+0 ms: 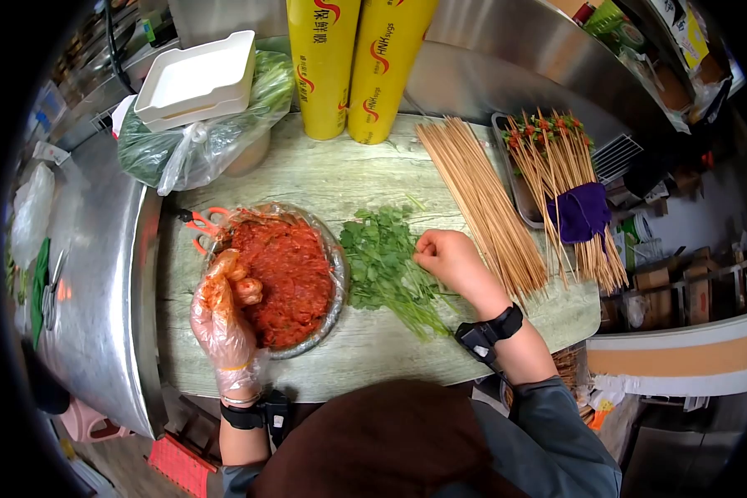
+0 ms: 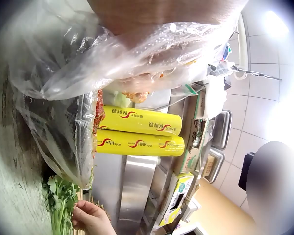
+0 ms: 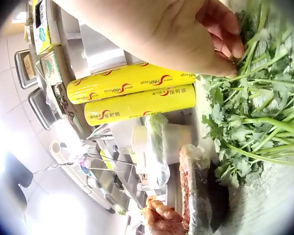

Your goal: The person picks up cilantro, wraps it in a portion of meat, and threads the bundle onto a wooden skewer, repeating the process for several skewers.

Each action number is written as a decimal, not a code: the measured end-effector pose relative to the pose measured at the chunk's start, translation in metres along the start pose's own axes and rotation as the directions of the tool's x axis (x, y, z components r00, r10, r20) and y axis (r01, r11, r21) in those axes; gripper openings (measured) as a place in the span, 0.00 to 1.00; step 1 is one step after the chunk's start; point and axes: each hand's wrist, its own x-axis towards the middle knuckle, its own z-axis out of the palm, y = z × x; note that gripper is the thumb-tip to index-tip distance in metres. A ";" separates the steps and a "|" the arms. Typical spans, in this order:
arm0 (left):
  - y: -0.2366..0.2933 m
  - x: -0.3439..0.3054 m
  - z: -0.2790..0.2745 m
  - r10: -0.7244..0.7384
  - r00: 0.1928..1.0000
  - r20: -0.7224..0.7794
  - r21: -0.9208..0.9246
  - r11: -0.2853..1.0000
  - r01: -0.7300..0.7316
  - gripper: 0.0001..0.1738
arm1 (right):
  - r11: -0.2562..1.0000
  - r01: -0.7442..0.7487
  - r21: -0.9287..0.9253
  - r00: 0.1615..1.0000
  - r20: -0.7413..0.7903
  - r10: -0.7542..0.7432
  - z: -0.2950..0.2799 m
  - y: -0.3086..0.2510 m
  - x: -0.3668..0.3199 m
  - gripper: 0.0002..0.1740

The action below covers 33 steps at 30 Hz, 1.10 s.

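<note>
My left hand [image 1: 224, 311], in a clear plastic glove smeared with red sauce, is over the left side of a bowl of chunky red mixture [image 1: 286, 278]. Its fingers are bent, and I cannot tell whether they hold anything. Clear plastic lines the bowl's rim [image 1: 338, 278]. To the right, a loose pile of green cilantro [image 1: 386, 257] lies on the table. My bare right hand [image 1: 452, 259] is at the pile's right edge, thumb and fingers pinching a thin cilantro stem. In the right wrist view, the fingertips [image 3: 232, 51] meet among the stems.
Bamboo skewers [image 1: 481, 207] lie right of the cilantro. A tray [image 1: 506, 158] behind them holds loaded skewers [image 1: 556, 141] with a purple cloth [image 1: 579, 213]. Two yellow cling-film rolls [image 1: 324, 75] stand at the back. Orange-handled scissors [image 1: 203, 222] touch the bowl; bagged greens [image 1: 207, 149] sit behind.
</note>
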 end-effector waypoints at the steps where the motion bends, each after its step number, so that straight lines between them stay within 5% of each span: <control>1: 0.000 0.000 0.001 0.000 1.000 0.003 -0.004 1.000 0.000 0.19 | 0.999 0.018 -0.037 1.000 0.003 -0.017 0.001 -0.001 0.001 0.07; 6: -0.001 0.000 0.002 0.006 1.000 -0.021 0.009 1.000 -0.006 0.19 | 0.996 0.091 -0.011 0.995 -0.030 -0.091 0.002 0.007 0.001 0.07; 9: 0.000 0.000 0.000 0.000 1.000 -0.009 -0.005 1.000 0.000 0.19 | 0.830 -0.159 0.534 0.987 0.103 0.123 -0.014 0.011 -0.002 0.08; 10: 0.000 0.000 0.000 -0.001 1.000 0.001 -0.014 1.000 0.001 0.18 | 0.806 -0.197 0.558 0.980 0.133 0.147 -0.025 0.005 -0.006 0.10; 13: -0.001 0.000 0.001 0.005 1.000 0.000 -0.027 1.000 -0.005 0.19 | 0.553 -0.253 0.794 0.957 0.291 0.020 -0.043 0.005 -0.016 0.11; 17: -0.001 0.001 0.002 0.007 1.000 0.006 -0.008 1.000 -0.007 0.19 | 0.856 -0.164 0.490 0.986 0.119 0.120 -0.020 0.009 -0.027 0.08; 21: 0.000 0.000 -0.002 0.007 1.000 0.017 -0.004 1.000 -0.007 0.19 | 0.889 -0.179 0.422 0.983 0.122 0.140 -0.008 0.008 -0.032 0.07; 24: -0.001 -0.001 0.004 0.023 1.000 -0.008 0.018 1.000 -0.023 0.19 | 0.996 0.015 -0.089 0.999 0.038 -0.012 -0.002 -0.004 -0.031 0.07; 27: 0.000 -0.001 0.002 0.005 1.000 -0.006 -0.003 1.000 -0.005 0.18 | 0.984 0.154 0.087 0.978 -0.156 -0.140 -0.003 0.003 -0.028 0.08; 28: 0.001 -0.001 0.001 -0.007 1.000 0.004 -0.020 1.000 0.007 0.18 | 0.972 0.012 0.235 0.996 -0.088 0.009 -0.009 0.004 -0.028 0.07; 31: 0.001 -0.001 0.002 -0.001 1.000 0.030 -0.036 0.999 0.002 0.18 | 0.690 -0.118 0.714 0.992 0.119 0.046 -0.033 -0.007 -0.031 0.07; 33: -0.001 -0.001 0.002 0.001 1.000 0.016 0.004 1.000 -0.001 0.18 | 0.741 -0.128 0.659 0.988 0.146 0.040 -0.028 -0.008 -0.033 0.06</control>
